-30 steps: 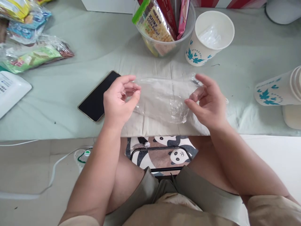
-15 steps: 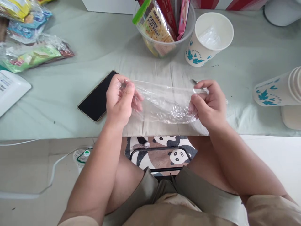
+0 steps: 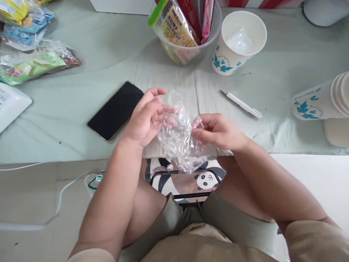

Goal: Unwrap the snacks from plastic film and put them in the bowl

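A clear, crumpled plastic bag [image 3: 181,140] hangs between my hands over the table's front edge. My right hand [image 3: 215,131] pinches its right side between thumb and fingers. My left hand [image 3: 148,120] has its fingers apart and lies against the left side of the plastic, not closed round it. Just left of that hand lies a black phone [image 3: 114,111], screen up. A white pen [image 3: 242,103] rests on the cloth beyond my right hand.
Behind stand a clear tub [image 3: 188,54] of wrapped snacks and a paper cup [image 3: 226,60] with crumpled plastic inside. Stacked paper cups [image 3: 311,103] lie tilted at the right. Snack packets [image 3: 35,65] and a white object [image 3: 12,105] are at the left.
The bag was stretched flat between both hands; now it is bunched and hangs lower. My right hand has moved left, uncovering the pen. My left hand's fingers have opened from their grip.
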The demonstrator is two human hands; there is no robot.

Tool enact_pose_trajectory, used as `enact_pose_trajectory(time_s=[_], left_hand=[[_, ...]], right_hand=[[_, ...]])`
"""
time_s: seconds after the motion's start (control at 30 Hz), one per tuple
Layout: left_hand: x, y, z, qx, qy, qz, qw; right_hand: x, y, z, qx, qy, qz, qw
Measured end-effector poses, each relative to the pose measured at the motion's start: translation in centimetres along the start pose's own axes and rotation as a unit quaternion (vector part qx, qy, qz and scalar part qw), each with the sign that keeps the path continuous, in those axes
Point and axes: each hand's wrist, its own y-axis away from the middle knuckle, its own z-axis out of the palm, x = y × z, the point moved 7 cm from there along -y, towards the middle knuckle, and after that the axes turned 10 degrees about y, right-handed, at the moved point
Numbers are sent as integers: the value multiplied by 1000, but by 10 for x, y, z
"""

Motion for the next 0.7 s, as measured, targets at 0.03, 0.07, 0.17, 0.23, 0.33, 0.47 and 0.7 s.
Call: enact_pose_trajectory(time_s=[0.03, 0.07, 0.17, 0.23, 0.33, 0.47, 0.7], left_hand=[[1, -2, -3, 13, 26, 11, 1000], [-1, -3, -3, 12, 42, 9, 999], [-14, -3, 9, -40, 29, -49, 998], [-21, -1, 19, -75, 4, -71, 995], [-24, 1, 21, -61, -53, -56, 995], [-19, 3, 15, -26, -113, 1, 993], [-7, 8, 14, -69, -110, 63, 990]], right_hand=[[0, 1, -6, 54, -11, -6, 998], [2, 2, -13, 109, -21, -9, 994], [10, 6, -26, 217, -31, -4, 976], [13, 7, -26, 237, -30, -2, 971], [13, 8, -22, 230, -25, -12, 973], [13, 14, -23, 245, -13, -36, 969], [3, 18, -31, 222, 5, -130, 966]])
